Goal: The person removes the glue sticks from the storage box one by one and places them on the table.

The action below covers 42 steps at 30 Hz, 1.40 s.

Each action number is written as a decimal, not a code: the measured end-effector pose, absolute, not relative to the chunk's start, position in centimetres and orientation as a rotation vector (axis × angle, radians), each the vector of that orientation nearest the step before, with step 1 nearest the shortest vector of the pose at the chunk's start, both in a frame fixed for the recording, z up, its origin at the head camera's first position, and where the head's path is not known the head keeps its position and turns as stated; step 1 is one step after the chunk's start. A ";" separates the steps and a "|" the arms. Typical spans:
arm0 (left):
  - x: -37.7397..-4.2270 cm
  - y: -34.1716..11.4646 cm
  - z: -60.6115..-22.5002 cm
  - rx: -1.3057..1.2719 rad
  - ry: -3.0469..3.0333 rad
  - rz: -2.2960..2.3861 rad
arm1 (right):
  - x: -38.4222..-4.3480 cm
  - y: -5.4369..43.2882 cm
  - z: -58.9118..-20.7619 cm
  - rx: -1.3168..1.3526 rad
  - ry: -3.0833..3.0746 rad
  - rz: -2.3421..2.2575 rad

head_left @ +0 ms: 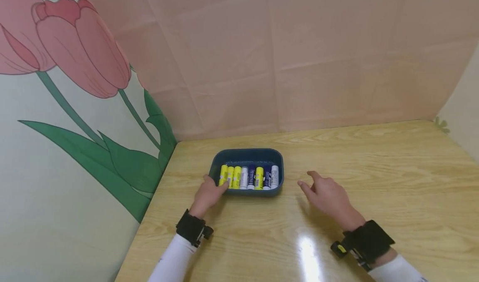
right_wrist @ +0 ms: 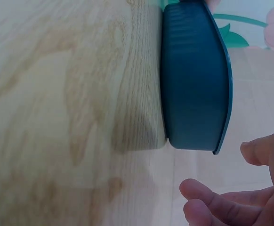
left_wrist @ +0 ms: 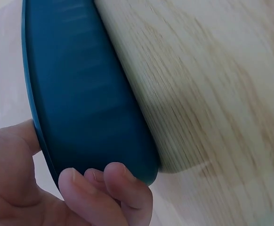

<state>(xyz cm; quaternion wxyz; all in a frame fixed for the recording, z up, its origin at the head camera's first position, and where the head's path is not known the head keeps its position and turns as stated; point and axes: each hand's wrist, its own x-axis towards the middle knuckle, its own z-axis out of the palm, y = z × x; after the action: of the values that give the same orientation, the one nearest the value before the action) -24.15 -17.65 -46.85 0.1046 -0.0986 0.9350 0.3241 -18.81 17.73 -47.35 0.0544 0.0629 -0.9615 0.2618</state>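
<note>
A dark blue plastic basket (head_left: 247, 192) stands on the wooden table, holding a row of glue sticks (head_left: 244, 178) with yellow, white and dark purple bodies. My left hand (head_left: 208, 194) grips the basket's near left corner, thumb over the rim and fingers around the outer wall. In the left wrist view, the fingers (left_wrist: 127, 186) curl against the blue wall. To the right of the basket, my right hand (head_left: 329, 196) hovers apart from it with nothing held. Its thumb and fingers are spread loosely in the right wrist view.
The wooden table (head_left: 374, 161) meets a pink covered wall (head_left: 299, 65) at the back. On the left is a wall panel with tulips (head_left: 82, 49). Each wrist wears a black strap with a small camera.
</note>
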 end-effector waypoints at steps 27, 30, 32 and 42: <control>-22.1 -14.9 -46.8 -0.197 2.757 0.948 | -18.6 18.3 -47.9 0.153 -2.925 0.823; -21.8 -14.6 -46.7 -0.186 2.754 0.918 | -18.5 18.3 -47.8 0.157 -2.922 0.822; -21.6 -14.4 -46.6 -0.175 2.754 0.896 | -18.4 18.3 -47.7 0.159 -2.925 0.828; -21.1 -14.0 -45.9 -0.061 2.730 0.868 | -18.4 18.7 -46.9 0.183 -2.915 0.818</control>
<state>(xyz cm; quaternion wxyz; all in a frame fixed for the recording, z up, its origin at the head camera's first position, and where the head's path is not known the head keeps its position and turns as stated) -21.11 -13.97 -45.92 0.1379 -0.0212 0.9436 0.3002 -18.43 18.69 -46.89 0.0543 0.0603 -0.9597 0.2692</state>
